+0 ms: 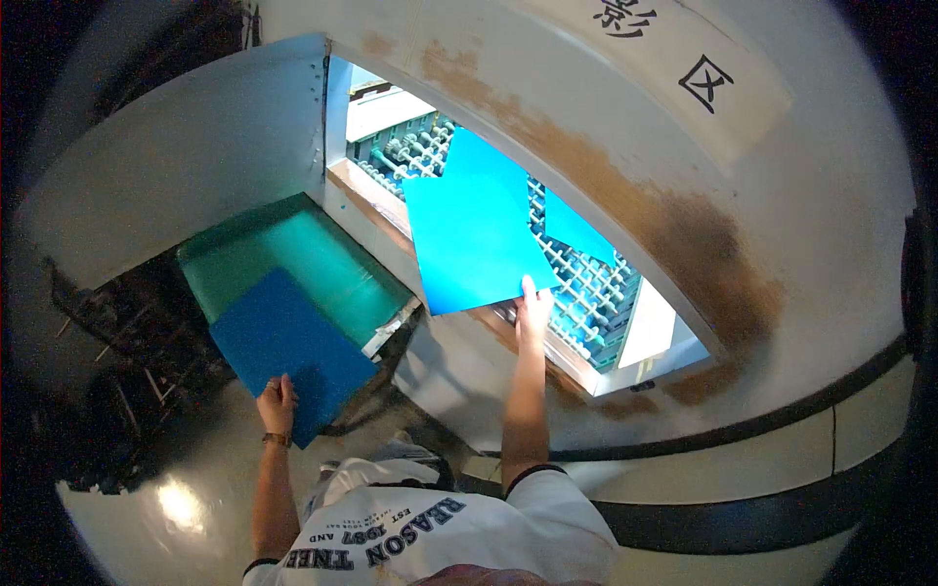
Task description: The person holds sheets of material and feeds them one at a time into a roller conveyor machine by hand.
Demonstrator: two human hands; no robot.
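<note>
My right hand (532,309) grips the near corner of a bright blue sheet (479,244), thumb on top and the other fingers hidden beneath. That sheet is tilted in the lit opening, over the rollers. Down to the left, my left hand (277,398) is closed at the near edge of a darker blue sheet (293,342). This sheet partly overlaps a green tray-like surface (322,244) and sticks out toward me. Behind the bright sheet, another blue sheet (484,161) shows in part, and a further blue piece (576,230) lies on the rollers to the right.
White roller shafts (591,283) fill the machine's opening, framed by a pale ledge (557,356). A stained white housing panel (625,166) with printed characters slopes above it. Dark clutter (127,361) stands at left, beside the shiny floor (181,503).
</note>
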